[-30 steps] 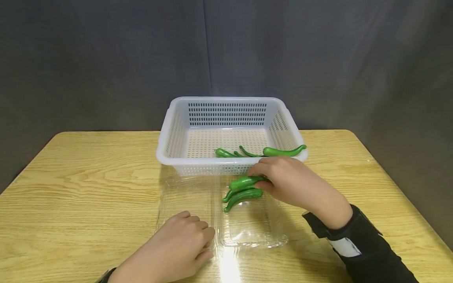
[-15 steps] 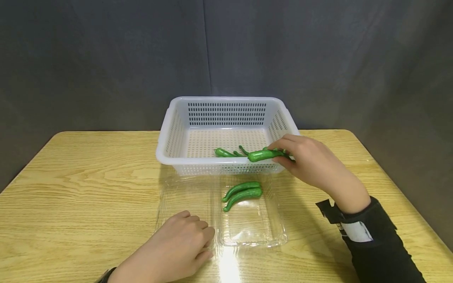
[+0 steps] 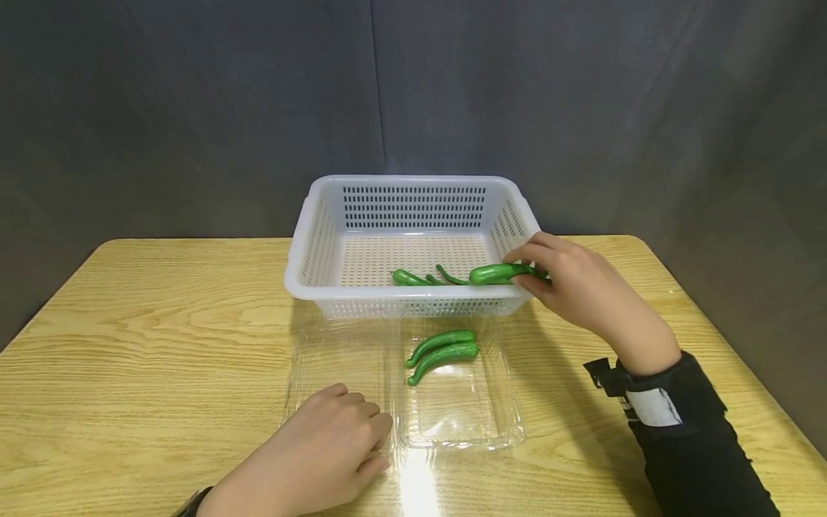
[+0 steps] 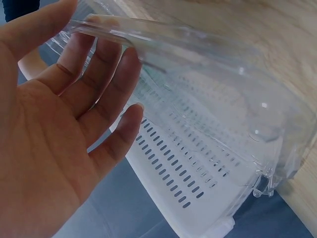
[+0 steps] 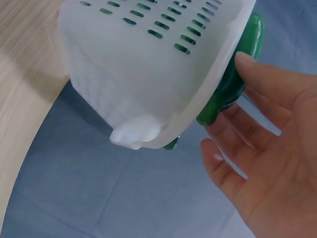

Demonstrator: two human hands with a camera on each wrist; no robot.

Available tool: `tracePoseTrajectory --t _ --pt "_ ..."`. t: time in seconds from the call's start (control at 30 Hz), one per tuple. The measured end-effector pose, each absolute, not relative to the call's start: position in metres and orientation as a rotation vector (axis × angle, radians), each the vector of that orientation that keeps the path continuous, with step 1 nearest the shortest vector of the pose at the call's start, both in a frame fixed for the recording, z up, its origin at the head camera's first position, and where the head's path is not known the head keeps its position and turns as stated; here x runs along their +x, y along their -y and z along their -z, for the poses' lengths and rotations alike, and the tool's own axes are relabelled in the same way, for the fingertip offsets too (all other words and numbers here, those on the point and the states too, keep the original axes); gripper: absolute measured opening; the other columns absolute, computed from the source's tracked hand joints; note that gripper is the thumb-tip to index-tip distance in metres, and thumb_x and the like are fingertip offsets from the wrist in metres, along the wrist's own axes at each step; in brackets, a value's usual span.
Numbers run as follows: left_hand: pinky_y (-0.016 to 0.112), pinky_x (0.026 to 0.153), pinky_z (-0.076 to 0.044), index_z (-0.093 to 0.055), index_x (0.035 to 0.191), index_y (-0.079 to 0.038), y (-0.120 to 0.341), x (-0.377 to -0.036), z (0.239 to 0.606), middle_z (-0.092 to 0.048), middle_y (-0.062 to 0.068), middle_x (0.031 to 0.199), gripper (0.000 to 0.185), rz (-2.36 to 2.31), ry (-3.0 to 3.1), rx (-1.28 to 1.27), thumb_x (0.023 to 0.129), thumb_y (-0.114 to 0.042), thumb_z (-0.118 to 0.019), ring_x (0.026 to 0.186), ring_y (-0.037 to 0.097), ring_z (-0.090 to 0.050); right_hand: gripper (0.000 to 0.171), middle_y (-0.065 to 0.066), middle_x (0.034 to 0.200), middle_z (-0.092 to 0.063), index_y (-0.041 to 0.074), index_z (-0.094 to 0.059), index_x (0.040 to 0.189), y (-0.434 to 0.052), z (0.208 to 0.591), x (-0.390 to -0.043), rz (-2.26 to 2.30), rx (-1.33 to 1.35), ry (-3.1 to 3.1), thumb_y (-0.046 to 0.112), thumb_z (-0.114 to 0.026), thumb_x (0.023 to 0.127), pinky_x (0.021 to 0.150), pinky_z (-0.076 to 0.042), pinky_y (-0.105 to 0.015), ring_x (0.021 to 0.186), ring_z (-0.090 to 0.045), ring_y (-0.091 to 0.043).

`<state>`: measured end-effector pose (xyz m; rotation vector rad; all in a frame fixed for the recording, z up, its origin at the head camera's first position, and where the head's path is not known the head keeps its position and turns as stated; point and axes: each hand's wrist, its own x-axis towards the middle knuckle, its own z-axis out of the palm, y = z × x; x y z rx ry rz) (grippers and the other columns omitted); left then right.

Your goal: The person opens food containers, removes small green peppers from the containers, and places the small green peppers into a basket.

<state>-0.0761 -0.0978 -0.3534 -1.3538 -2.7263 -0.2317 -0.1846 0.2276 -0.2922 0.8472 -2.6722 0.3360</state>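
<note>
My right hand (image 3: 568, 280) pinches a green chili pepper (image 3: 492, 273) between thumb and fingers, over the front right corner of a white slotted basket (image 3: 304, 287). In the right wrist view, the held pepper (image 5: 252, 42) lies just past the basket rim. Two green peppers (image 3: 446, 352) lie side by side in the right half of an open clear plastic clamshell box (image 3: 452, 424). My left hand (image 3: 323, 445) rests at the near edge of the box's left half. In the left wrist view, the clear plastic edge (image 4: 198, 42) passes between its thumb and curled fingers.
Several more green peppers (image 3: 413, 278) lie inside the basket near its front wall, partly hidden by the rim. The wooden table (image 3: 161, 345) extends to both sides. A dark cloth backdrop (image 3: 194, 122) hangs behind it.
My right hand has lifted a pepper out of the clamshell box and carried it up and right to the basket's front right corner. Two peppers stay in the box. My left hand stays put.
</note>
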Motion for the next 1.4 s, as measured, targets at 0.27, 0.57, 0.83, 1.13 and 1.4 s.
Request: tracePoseTrajectory --t 0.27,0.57,0.83,1.13,1.4 --pt "0.022 0.061 -0.030 -0.042 0.063 -0.023 0.098 -0.076 0.353 -0.031 -0.015 0.058 0.033 0.228 2.739 -1.357 0.082 -0.022 -0.069 0.055 0.005 -0.030 0.026 -0.009 0.108 -0.066 0.007 -0.071 0.108 -0.231 0.293 -0.188 -0.341 0.775 2.707 0.002 -0.076 0.083 0.074 -0.049 -0.042 0.085 -0.060 -0.024" --pt "0.022 0.061 -0.030 -0.041 0.063 -0.023 0.098 -0.076 0.352 -0.031 -0.014 0.058 0.033 0.215 2.738 -1.356 0.083 -0.022 -0.068 0.055 0.006 -0.030 0.028 -0.012 0.104 -0.068 0.003 -0.072 0.106 -0.233 0.297 -0.193 -0.263 0.768 2.660 -0.001 -0.079 0.079 0.073 -0.048 -0.043 0.088 -0.059 -0.028" --pt "0.023 0.062 -0.031 -0.042 0.064 -0.022 0.098 -0.076 0.352 -0.031 -0.014 0.058 0.033 0.210 2.746 -1.352 0.083 -0.023 -0.069 0.055 0.006 -0.030 0.031 -0.015 0.107 -0.069 0.002 -0.072 0.108 -0.234 0.300 -0.195 -0.263 0.787 2.637 -0.002 -0.079 0.079 0.075 -0.049 -0.046 0.091 -0.062 -0.031" --pt "0.023 0.062 -0.031 -0.042 0.064 -0.022 0.098 -0.076 0.352 -0.032 -0.014 0.059 0.034 0.216 2.760 -1.354 0.083 -0.024 -0.069 0.056 0.006 -0.031 0.031 -0.015 0.106 -0.069 0.003 -0.072 0.107 -0.235 0.302 -0.195 -0.260 0.781 2.657 -0.003 -0.079 0.078 0.073 -0.050 -0.045 0.087 -0.063 -0.030" --pt "0.023 0.062 -0.031 -0.042 0.064 -0.022 0.098 -0.076 0.352 -0.032 -0.014 0.059 0.034 0.223 2.747 -1.353 0.084 -0.024 -0.070 0.056 0.006 -0.031 0.028 -0.014 0.103 -0.069 0.003 -0.072 0.106 -0.234 0.302 -0.194 -0.279 0.812 2.627 -0.003 -0.078 0.079 0.071 -0.049 -0.045 0.084 -0.063 -0.030"
